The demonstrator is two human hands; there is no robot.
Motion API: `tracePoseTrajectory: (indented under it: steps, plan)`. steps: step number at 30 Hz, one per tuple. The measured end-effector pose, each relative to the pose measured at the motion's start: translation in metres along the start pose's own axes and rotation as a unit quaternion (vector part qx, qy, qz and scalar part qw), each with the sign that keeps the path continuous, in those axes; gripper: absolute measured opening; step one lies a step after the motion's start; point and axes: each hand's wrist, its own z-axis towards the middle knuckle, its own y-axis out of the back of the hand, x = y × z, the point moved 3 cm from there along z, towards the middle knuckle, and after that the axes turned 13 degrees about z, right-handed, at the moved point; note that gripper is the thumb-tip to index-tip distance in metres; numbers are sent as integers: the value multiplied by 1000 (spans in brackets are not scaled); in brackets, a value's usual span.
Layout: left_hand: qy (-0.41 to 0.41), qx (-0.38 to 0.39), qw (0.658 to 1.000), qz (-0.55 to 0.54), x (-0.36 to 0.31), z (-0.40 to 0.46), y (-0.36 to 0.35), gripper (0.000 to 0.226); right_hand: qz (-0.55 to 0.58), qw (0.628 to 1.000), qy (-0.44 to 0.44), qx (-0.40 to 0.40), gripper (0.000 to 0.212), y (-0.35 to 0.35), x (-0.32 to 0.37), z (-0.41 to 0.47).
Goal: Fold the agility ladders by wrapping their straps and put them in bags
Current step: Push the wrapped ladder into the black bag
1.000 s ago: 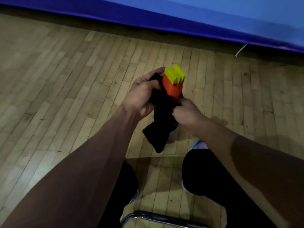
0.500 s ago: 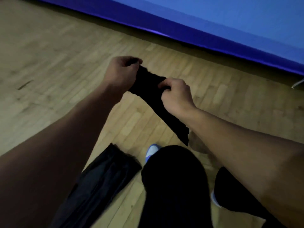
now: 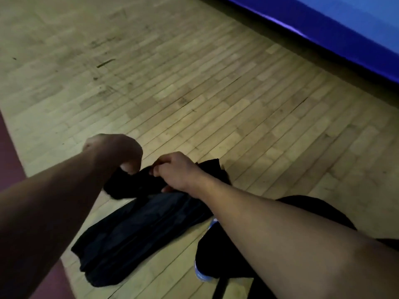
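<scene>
Floor: pale wooden strip floor (image 3: 194,87), matt and scuffed, its boards running diagonally; a dark red band (image 3: 10,160) borders it at the left edge.
Background: glossy blue padded mat (image 3: 345,29) along the floor's far right edge.
Held bag: narrow black fabric bag (image 3: 138,184), soft and creased, held just above the floor near its near edge; its long axis runs roughly left to right, and its far end (image 3: 213,169) shows behind the right wrist.
Left hand: left hand (image 3: 114,152), fingers curled down, gripping the bag's left end.
Right hand: right hand (image 3: 177,171), fingers and thumb curled, pinching the bag's fabric near the middle.
Lying bag: second long black fabric bag (image 3: 133,231), flat with lengthwise folds, on the floor under the forearms; its long axis runs from near left to far right.
Ladder: cannot tell; none shows outside the bags.
Legs: black trouser knee (image 3: 218,253) at the near edge, beside a blue and white shoe (image 3: 200,275).
</scene>
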Motion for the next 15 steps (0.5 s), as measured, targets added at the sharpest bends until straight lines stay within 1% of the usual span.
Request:
tracePoseTrajectory:
  steps: [1,2,3,5,6,8,9,11,13,14,15]
  plan:
    - [-10,66,997,33,-2,12,-13,38,46,999,-29,-1,16,-6,-8,6]
    - [-28,81,995,44,-5,25,-21,44,84,995,-54,-17,16,-8,-17,12]
    - [-44,56,997,26,-10,34,-24,47,109,990,-81,-49,16,-7,-28,17]
    - [-86,-50,994,-52,-30,63,-20,48,154,967,-156,-129,19,5,-59,29]
    - [-98,-87,986,-99,-38,66,-21,53,181,951,-196,-156,25,12,-71,25]
    - [-117,-88,972,-181,-65,99,-29,68,241,908,-287,-187,46,24,-110,34]
    - [-112,-73,969,-208,-76,117,-36,77,262,888,-324,-192,58,28,-131,41]
    - [-107,-44,959,-259,-96,145,-57,94,298,855,-372,-204,76,30,-163,52]
    - [-109,-8,954,-279,-119,187,-79,111,326,826,-415,-199,87,28,-199,79]
    - [-107,-2,952,-286,-129,204,-89,122,338,812,-432,-197,91,25,-210,90]
    - [-97,10,956,-278,-137,219,-100,133,354,799,-446,-192,94,22,-224,103]
